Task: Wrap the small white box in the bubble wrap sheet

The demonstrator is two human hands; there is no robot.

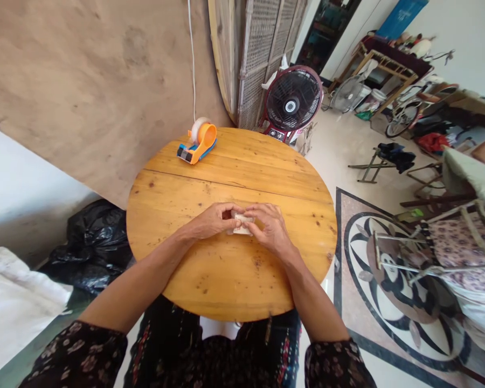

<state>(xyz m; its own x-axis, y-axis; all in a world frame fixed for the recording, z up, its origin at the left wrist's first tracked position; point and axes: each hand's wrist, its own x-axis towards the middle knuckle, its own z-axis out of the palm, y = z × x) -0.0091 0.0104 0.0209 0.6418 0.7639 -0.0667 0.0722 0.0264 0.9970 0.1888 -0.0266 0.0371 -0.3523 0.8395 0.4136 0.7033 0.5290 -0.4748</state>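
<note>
A round wooden table (194, 199) stands in front of me. Over its middle, my left hand (210, 221) and my right hand (270, 229) meet with curled fingers, both gripping a small pale flat piece, perhaps paper or card (242, 224). Most of that piece is hidden by my fingers. An orange and blue tape dispenser (199, 144) with a roll of tape sits at the far left edge of the table, well away from both hands.
A brown wall and white cord lie behind the table. A black floor fan (292, 103) stands past the far edge. Black bags (94, 242) and white cloth (16, 302) lie on the left. Folding chairs, a bicycle and clutter fill the right.
</note>
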